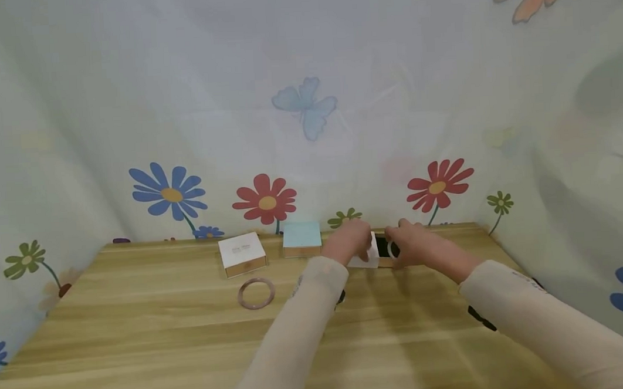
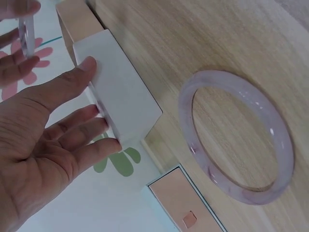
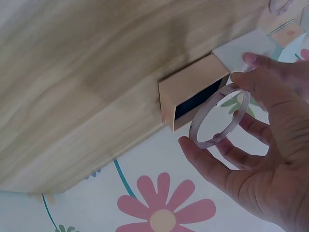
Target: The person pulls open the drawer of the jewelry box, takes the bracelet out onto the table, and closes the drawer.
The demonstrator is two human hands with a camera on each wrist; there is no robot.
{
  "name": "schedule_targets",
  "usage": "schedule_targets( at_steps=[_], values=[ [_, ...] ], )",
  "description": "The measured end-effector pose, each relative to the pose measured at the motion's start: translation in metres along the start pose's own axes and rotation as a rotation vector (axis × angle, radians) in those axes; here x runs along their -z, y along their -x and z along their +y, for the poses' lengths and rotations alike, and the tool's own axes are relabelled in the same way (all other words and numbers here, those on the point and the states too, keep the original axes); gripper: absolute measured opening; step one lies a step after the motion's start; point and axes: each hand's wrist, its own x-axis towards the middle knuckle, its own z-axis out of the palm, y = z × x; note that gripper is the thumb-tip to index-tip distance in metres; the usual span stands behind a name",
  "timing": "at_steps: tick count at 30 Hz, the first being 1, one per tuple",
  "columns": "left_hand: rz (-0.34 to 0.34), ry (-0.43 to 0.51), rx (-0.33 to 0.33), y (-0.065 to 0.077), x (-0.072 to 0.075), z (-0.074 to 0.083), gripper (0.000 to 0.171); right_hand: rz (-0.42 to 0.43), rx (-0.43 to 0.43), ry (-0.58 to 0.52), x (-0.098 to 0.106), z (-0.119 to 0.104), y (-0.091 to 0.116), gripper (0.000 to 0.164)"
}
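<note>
My left hand (image 2: 53, 125) grips the white sleeve (image 2: 120, 87) of a small box, with the thumb on one face and the fingers on its edge. The box's light-brown drawer (image 3: 193, 79) juts out of the sleeve, its inside dark. My right hand (image 3: 270, 145) holds a pale translucent bangle (image 3: 198, 121) between thumb and fingers, at the drawer's open side. In the head view both hands are close together at the back of the table. A second, pinkish bangle (image 2: 285, 150) lies flat on the table, left of my left forearm.
A white box (image 1: 240, 248) and a light blue box (image 1: 301, 236) stand left of the hands near the back edge of the wood-grain table (image 1: 165, 331). Behind it hangs a cloth (image 1: 206, 106) printed with flowers and butterflies.
</note>
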Motion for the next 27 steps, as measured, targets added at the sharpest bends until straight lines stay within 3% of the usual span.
schedule_targets(
  at_steps=[4, 11, 18, 27],
  values=[
    [0.024, 0.015, 0.004, 0.0, 0.006, -0.002, 0.029, -0.002, 0.014, -0.042, 0.001, -0.003, 0.004, 0.046],
    [0.017, -0.055, 0.029, -0.001, 0.012, -0.007, 0.028, -0.043, 0.089, -0.02, -0.004, -0.006, 0.004, 0.042],
    [0.009, -0.075, -0.019, -0.003, 0.009, -0.001, 0.019, -0.065, 0.08, -0.091, -0.017, -0.007, 0.007, 0.043],
    [0.016, -0.048, 0.015, 0.0, 0.005, 0.003, 0.015, -0.074, 0.078, -0.087, -0.025, -0.009, 0.009, 0.044]
  ],
)
